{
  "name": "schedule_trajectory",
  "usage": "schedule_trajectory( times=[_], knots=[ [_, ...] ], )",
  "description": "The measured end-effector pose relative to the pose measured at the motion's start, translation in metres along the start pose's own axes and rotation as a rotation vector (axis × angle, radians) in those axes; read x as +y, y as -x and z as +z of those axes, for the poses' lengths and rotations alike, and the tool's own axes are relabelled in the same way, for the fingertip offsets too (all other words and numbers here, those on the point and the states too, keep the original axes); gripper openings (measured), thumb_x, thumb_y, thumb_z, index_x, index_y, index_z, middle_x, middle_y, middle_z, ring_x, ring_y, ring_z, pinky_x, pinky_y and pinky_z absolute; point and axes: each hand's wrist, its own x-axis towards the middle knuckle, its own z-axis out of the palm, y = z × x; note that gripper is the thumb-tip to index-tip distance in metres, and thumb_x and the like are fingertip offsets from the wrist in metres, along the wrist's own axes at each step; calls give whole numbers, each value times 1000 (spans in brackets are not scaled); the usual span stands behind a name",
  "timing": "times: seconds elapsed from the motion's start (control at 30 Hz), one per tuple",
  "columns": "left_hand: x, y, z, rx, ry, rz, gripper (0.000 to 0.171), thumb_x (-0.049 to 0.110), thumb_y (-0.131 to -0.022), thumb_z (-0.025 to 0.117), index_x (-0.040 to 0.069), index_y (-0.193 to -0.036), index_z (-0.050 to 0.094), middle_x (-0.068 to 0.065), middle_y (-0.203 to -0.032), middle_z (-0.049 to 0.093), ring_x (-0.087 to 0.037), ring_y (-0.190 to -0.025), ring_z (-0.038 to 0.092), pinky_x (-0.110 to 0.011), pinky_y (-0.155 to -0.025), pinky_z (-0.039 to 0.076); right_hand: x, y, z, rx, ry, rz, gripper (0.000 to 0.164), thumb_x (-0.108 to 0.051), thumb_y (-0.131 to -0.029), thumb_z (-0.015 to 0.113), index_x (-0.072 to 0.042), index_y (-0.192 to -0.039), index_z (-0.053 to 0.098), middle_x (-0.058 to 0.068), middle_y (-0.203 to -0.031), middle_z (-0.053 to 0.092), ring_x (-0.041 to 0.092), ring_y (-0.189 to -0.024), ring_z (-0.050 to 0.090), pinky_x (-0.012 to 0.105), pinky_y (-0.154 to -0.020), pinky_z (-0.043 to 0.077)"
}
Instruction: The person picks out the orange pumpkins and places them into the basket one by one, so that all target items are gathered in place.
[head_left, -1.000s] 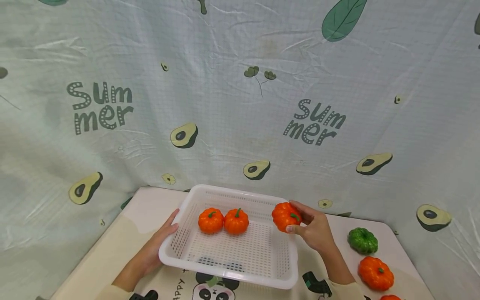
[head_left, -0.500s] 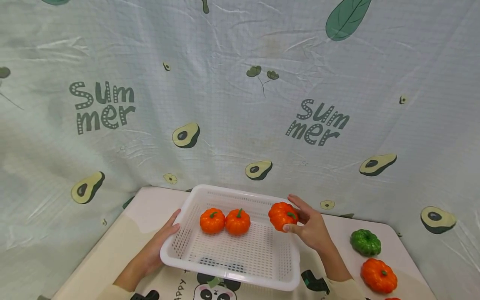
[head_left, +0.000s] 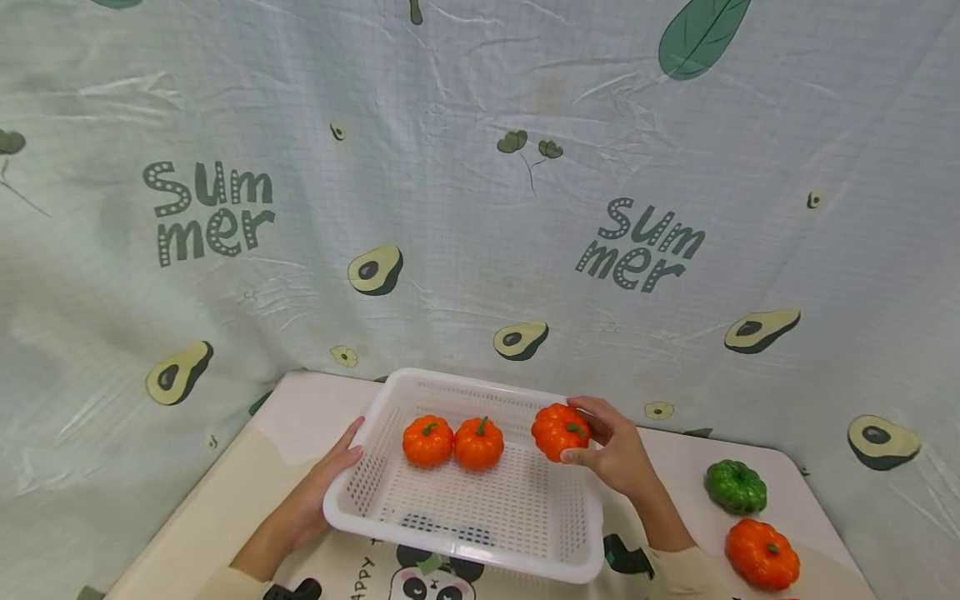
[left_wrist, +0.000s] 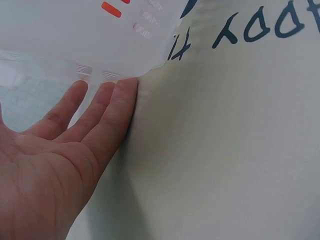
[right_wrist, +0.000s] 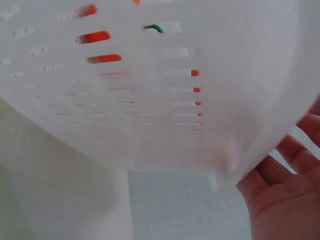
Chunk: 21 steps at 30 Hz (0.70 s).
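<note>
A white perforated plastic basket (head_left: 465, 547) sits tilted in the head view. Two small orange pumpkins with green stems, a left one (head_left: 427, 442) and a right one (head_left: 478, 444), lie side by side in it. Against the basket's left wall rests my left hand (head_left: 311, 496); its fingers (left_wrist: 107, 117) look fairly straight in the left wrist view. My right hand (head_left: 618, 454) grips a third orange pumpkin (head_left: 558, 432) between thumb and fingers, over the basket's right end. In the right wrist view, the basket wall (right_wrist: 165, 145) partly hides that hand's fingertips.
To the right on the table lie a green pumpkin (head_left: 736, 487) and another orange pumpkin (head_left: 762, 553), with a sliver of orange at the bottom edge. A panda print (head_left: 431, 583) shows in front of the basket. A patterned curtain (head_left: 450, 208) hangs behind the table.
My right hand has moved slightly left with the pumpkin, further over the basket. The left hand stays against the basket wall. The whole head view has shifted a little.
</note>
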Motion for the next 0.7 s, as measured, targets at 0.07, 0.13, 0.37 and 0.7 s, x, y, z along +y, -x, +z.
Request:
schedule_trajectory(
  times=[0.07, 0.13, 0.37, 0.7],
  knots=[
    [0, 0, 1, 14, -1, -5, 69, 47, -109, 36, 37, -168, 2, -9, -178, 3, -42, -155, 25, -56, -117, 39, 2, -1, 1, -7, 15, -6, 67, -9, -77, 90, -4, -138, 63, 20, -138, 63, 43, -123, 66, 47, -100, 56],
    [0, -1, 1, 23, 1, -8, 69, 48, -109, 37, 38, -168, 3, -9, -178, 4, -42, -155, 25, -55, -116, 40, 3, -2, 2, -12, 28, -11, 67, -10, -77, 90, -2, -138, 63, 19, -137, 64, 41, -121, 66, 49, -101, 56],
    [0, -1, 1, 21, -1, -1, 69, 48, -109, 38, 39, -168, 4, -9, -178, 5, -43, -156, 24, -55, -117, 38, 3, -7, 7, -7, 33, 26, 66, -6, -77, 89, -2, -138, 63, 19, -140, 64, 43, -130, 60, 62, -108, 48],
    [1, 1, 1, 11, -13, 0, 69, 48, -109, 37, 38, -168, 4, -9, -178, 4, -43, -156, 24, -61, -119, 35, 9, -11, 12, -30, 56, 27, 67, -9, -77, 90, 0, -137, 64, 20, -139, 67, 43, -129, 61, 63, -109, 47]
  ],
)
